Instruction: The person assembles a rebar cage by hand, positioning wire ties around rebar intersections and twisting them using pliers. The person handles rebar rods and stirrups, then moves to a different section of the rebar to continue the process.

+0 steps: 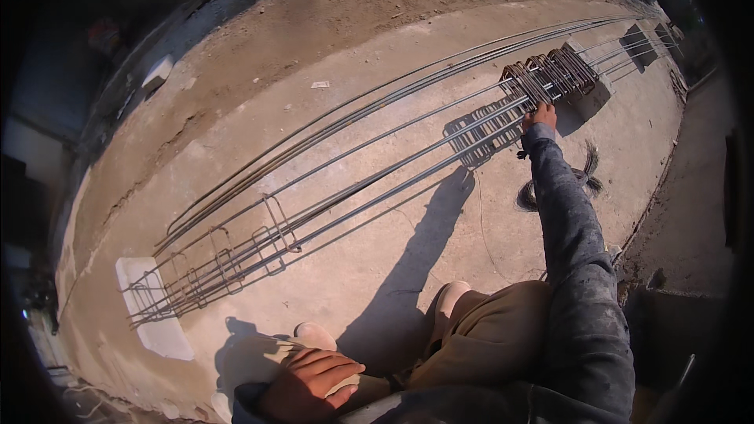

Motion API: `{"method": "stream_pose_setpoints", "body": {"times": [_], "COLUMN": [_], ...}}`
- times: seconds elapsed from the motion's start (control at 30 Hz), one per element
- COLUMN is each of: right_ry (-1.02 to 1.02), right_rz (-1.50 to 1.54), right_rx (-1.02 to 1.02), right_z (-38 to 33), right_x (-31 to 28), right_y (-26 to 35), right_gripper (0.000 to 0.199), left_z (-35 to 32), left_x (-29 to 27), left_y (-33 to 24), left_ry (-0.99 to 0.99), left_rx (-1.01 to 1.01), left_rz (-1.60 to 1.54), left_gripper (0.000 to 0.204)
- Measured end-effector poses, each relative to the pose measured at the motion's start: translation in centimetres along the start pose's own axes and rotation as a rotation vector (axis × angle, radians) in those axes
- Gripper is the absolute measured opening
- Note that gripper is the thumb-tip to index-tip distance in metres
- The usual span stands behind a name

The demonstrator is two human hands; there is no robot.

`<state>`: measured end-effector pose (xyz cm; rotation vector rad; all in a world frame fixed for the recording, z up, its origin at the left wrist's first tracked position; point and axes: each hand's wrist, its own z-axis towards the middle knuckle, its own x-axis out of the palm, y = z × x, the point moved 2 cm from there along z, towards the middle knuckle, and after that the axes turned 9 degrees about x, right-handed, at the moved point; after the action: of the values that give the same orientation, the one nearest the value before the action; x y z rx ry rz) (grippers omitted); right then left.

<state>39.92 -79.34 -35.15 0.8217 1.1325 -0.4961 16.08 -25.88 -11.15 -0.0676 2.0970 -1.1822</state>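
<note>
My right hand (540, 117) reaches out to the near side of a packed row of square steel stirrups (559, 72), its fingers closed on the edge of one; the fingertips are partly hidden. Long straight steel bars (385, 163) run through the stirrups. Towards the left end of these bars, several stirrups stand spaced apart, among them a larger one (280, 224). My left hand (314, 381) lies over my bent knee, thumb apart from the fingers, with pale cloth showing between them.
A white block (169, 339) supports the bars' left ends; another block (591, 98) lies beneath the packed stirrups. Loose bars (314, 127) lie along the far side. A coil of thin tie wire (528, 198) rests on the concrete beside my right forearm. Bare earth (369, 12) lies beyond.
</note>
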Motion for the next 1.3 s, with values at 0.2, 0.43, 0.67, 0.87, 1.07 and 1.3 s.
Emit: {"method": "stream_pose_setpoints", "body": {"times": [0.2,0.43,0.67,0.87,1.07,1.3], "right_ry": [0.174,0.281,0.876,1.104,1.166,1.016], "right_rz": [-0.027,-0.062,0.339,0.252,0.299,0.209], "right_rx": [0.000,-0.194,-0.431,-0.512,-0.568,-0.593], "right_z": [3.7,-0.8,-17.7,-27.1,-29.6,-30.8], "right_x": [0.6,0.1,-0.9,-4.2,-4.5,-4.0], "right_y": [-3.6,0.9,10.6,16.9,19.0,20.0], "right_gripper": [0.031,0.029,0.033,0.028,0.025,0.027], "left_z": [-0.3,-2.2,-2.9,-3.5,-4.4,-4.5], "left_x": [-1.1,-0.6,-0.2,0.1,-0.1,-0.9], "left_y": [1.2,2.2,2.3,2.7,2.8,2.2], "left_ry": [-0.005,-0.005,-0.008,-0.024,0.040,-0.026], "left_rx": [0.026,0.135,0.182,0.191,0.206,0.261], "left_rz": [-0.027,0.048,0.047,0.040,0.023,0.015], "left_gripper": [0.036,0.042,0.043,0.044,0.045,0.044]}}
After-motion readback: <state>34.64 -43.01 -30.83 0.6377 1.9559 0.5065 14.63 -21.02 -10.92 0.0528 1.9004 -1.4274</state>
